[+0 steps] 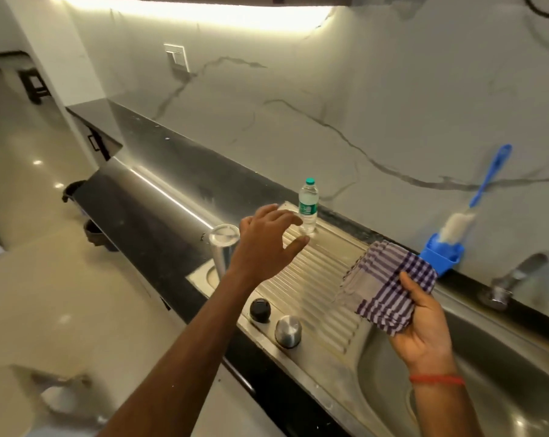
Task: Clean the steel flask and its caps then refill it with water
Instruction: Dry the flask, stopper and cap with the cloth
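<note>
Thumb and fingers of the right grip (424, 323) are closed on a folded checked cloth (389, 285), with the palm turned up. They hold it above the ribbed drainboard (317, 279) beside the sink basin (475, 392), probably ready for wiping. The left grip (263, 244) is wide open with its fingers spread and holds nothing. It hangs over the drainboard between the steel flask (224, 247) and the water bottle (308, 206), and I cannot tell which of the two it is meant for.

The steel flask stands on end at the left corner of the drainboard, just beside the left wrist. Whether its mouth faces up or down is not clear. Anything it sheds there would likely run along the ribs toward the basin. Its caps sit apart from it near the front edge, the black cap (260, 309) next to the steel cap (288, 330).

The water bottle stands capped at the far edge, likely set aside for the refill. A blue bottle brush (487, 184) leans in its holder (441, 255) on the dark table (159, 216) against the wall, near the tap (525, 275). With the cloth in hand, drying looks like the step now, and the refill is not yet done.
</note>
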A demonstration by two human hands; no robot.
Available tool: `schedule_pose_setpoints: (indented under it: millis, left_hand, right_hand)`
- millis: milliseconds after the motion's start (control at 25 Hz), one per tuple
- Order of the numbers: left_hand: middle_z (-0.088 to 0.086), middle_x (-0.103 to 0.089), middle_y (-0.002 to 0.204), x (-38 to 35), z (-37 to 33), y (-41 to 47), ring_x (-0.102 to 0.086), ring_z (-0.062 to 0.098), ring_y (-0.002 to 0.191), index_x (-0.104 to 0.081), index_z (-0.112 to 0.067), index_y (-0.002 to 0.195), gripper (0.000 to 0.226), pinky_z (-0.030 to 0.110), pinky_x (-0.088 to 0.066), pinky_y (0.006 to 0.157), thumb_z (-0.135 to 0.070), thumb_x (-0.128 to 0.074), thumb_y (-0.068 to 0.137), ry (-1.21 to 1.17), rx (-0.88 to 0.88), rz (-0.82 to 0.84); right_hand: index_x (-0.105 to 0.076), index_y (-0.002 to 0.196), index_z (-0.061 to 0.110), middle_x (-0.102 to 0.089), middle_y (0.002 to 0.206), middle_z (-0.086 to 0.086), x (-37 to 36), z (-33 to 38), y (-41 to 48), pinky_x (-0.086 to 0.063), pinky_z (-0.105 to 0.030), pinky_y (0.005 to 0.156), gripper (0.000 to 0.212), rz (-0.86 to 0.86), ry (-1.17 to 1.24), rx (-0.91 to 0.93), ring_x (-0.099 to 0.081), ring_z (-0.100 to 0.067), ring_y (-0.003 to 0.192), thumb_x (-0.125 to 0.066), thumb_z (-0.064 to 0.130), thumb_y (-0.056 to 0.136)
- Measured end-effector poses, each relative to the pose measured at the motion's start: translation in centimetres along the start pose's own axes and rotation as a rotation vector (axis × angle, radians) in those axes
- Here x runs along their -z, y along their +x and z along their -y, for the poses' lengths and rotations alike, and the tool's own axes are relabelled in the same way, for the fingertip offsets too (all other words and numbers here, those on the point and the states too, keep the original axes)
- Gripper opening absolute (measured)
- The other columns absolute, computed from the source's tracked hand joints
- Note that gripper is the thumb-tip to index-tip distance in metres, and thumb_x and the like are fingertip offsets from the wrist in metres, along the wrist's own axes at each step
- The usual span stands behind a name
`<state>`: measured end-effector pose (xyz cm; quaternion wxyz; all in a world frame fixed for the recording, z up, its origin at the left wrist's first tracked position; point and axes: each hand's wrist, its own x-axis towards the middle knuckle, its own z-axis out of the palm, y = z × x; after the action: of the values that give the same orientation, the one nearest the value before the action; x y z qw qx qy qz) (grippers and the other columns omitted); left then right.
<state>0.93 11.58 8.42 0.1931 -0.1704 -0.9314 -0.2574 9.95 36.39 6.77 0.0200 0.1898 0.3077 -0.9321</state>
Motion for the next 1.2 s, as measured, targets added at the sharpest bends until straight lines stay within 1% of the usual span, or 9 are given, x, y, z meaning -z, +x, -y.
schedule_pose_setpoints:
  millis: [240,400,520,720,840,960,1080,1120,1200]
  left_hand:
    - [-0.007,-0.046,0.151,4.0,6.8,0.6,-0.025,0.028,0.149,-0.049,-0.036,0.139,0.073,0.068,-0.024,0.112,-0.068,-0.07,0.077,0.32,0.247,0.25]
    - [-0.001,-0.049,0.145,4.3,9.8,0.2,-0.042,0.028,0.137,-0.044,-0.036,0.142,0.087,0.062,-0.037,0.107,-0.061,-0.082,0.069,0.31,0.339,0.436]
    - [0.001,-0.062,0.128,4.0,10.7,0.1,-0.06,0.022,0.112,-0.051,-0.03,0.134,0.078,0.044,-0.052,0.093,-0.048,-0.088,0.068,0.213,0.315,0.386]
    - [0.002,-0.069,0.111,4.8,11.5,0.5,-0.066,0.017,0.091,-0.056,-0.024,0.117,0.067,0.036,-0.056,0.082,-0.058,-0.084,0.068,0.171,0.288,0.281]
    - [0.001,-0.066,0.1,6.2,11.9,1.5,-0.065,0.016,0.084,-0.054,-0.018,0.113,0.066,0.034,-0.056,0.078,-0.066,-0.077,0.073,0.053,0.295,0.058]
    - [0.003,-0.062,0.1,5.9,10.9,1.5,-0.064,0.017,0.084,-0.048,-0.018,0.113,0.048,0.035,-0.058,0.074,-0.057,-0.064,0.09,-0.273,0.378,-0.037]
    - [0.016,-0.058,0.118,2.7,7.1,-0.1,-0.065,0.027,0.095,-0.052,-0.024,0.112,0.02,0.035,-0.059,0.068,-0.042,-0.049,0.103,-0.841,0.595,0.013]
    - [0.018,-0.057,0.119,1.3,5.6,-0.7,-0.064,0.03,0.097,-0.054,-0.024,0.11,0.019,0.034,-0.057,0.066,-0.041,-0.047,0.104,-0.983,0.689,0.025]
    - [0.019,-0.06,0.113,-0.7,2.5,-1.6,-0.066,0.033,0.095,-0.055,-0.022,0.111,0.026,0.032,-0.054,0.063,-0.046,-0.048,0.102,-1.158,0.872,0.054]
  right_hand:
    - [-0.062,0.115,0.015,-0.077,0.102,-0.012,-3.0,-2.8,1.1,-0.059,-0.052,0.075,0.021,-0.066,-0.023,0.043,-0.075,-0.028,0.089,-0.048,0.021,0.101]
    - [-0.062,0.119,0.012,-0.075,0.108,-0.015,-3.7,-4.8,1.3,-0.058,-0.056,0.077,0.025,-0.13,-0.021,0.025,-0.074,-0.032,0.094,-0.052,0.025,0.1]
    - [-0.062,0.121,0.012,-0.075,0.109,-0.016,-3.9,-5.5,1.1,-0.06,-0.055,0.075,0.027,-0.176,-0.034,0.029,-0.074,-0.032,0.094,-0.053,0.026,0.099]
    - [-0.06,0.111,0.014,-0.078,0.09,-0.012,-5.7,-5.1,0.1,-0.06,-0.052,0.063,0.017,-0.201,-0.072,0.091,-0.076,-0.028,0.077,-0.053,0.023,0.099]
    - [-0.061,0.115,0.02,-0.078,0.097,-0.008,-6.0,-3.8,-0.2,-0.061,-0.052,0.072,0.02,-0.233,-0.093,0.178,-0.076,-0.027,0.086,-0.056,0.026,0.096]
    - [-0.061,0.124,0.028,-0.075,0.108,0.004,-7.2,-2.1,-0.1,-0.057,-0.045,0.088,0.028,-0.271,-0.085,0.486,-0.07,-0.017,0.103,-0.059,0.023,0.096]
    - [-0.056,0.121,0.036,-0.064,0.117,0.012,-9.2,-1.8,0.2,-0.053,-0.032,0.093,0.027,-0.19,-0.555,0.932,-0.063,0.005,0.105,-0.056,0.023,0.098]
    - [-0.053,0.126,0.037,-0.06,0.128,0.008,-9.1,-2.1,0.7,-0.047,-0.039,0.102,0.03,-0.16,-0.956,1.071,-0.057,0.003,0.118,-0.056,0.026,0.098]
    - [-0.045,0.14,0.036,-0.039,0.155,-0.001,-7.5,-3.1,2.9,-0.021,-0.061,0.116,0.047,-0.089,-1.848,1.213,-0.031,-0.021,0.147,-0.056,0.029,0.095]
